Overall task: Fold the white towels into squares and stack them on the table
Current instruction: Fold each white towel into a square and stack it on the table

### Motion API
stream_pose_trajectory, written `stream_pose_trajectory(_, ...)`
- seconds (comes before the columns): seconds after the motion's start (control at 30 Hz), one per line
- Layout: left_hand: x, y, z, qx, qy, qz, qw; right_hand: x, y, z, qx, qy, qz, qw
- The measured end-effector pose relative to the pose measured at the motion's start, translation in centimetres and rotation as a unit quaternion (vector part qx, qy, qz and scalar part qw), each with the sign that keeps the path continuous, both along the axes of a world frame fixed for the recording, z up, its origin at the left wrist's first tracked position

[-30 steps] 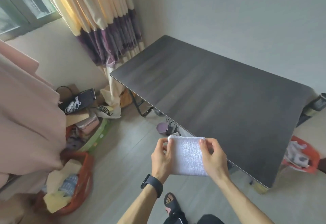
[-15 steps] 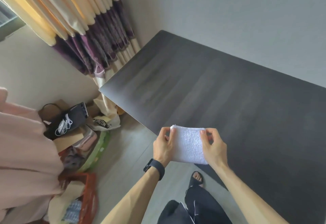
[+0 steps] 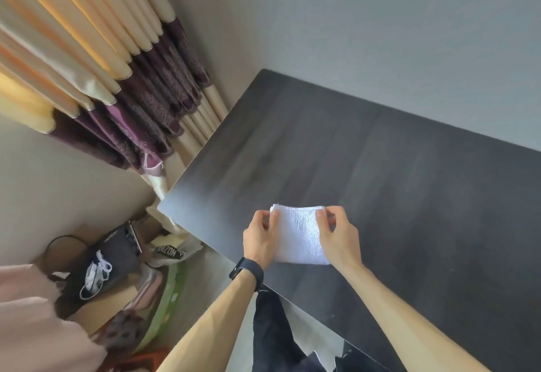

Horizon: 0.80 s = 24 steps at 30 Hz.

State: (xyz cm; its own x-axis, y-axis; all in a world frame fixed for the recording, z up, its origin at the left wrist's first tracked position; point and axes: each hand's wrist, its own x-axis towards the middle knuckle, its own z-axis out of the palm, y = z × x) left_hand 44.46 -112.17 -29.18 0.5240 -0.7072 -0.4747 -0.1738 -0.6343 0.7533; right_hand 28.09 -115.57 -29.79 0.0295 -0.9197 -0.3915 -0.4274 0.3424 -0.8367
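While folded into a small square, the towel (image 3: 300,234) sits over the table (image 3: 409,196) near its front edge; the left hand (image 3: 259,240) pinches its left side; the right hand (image 3: 339,235) pinches its right. Whether it touches the tabletop is unclear.
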Motion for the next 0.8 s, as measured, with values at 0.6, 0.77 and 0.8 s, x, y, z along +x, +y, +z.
stream_pose_trajectory(0.6, 19.7, -17.4, -13.4, 0.103, -0.116, -0.295, 0.943, 18.6, -10.1, -11.2, 0.134, 0.159, -0.074, 0.975)
stream_pose_trajectory(0.77, 20.7, -17.4, -14.4, 0.082, -0.134, -0.284, 0.946, 19.4, -10.7, -12.9, 0.142, 0.198, -0.083, 0.966)
stream_pose_trajectory(0.8, 20.9, -17.4, -14.5, 0.073, -0.130, -0.284, 0.947, 19.5, -10.7, -13.0, 0.138, 0.205, -0.086, 0.965)
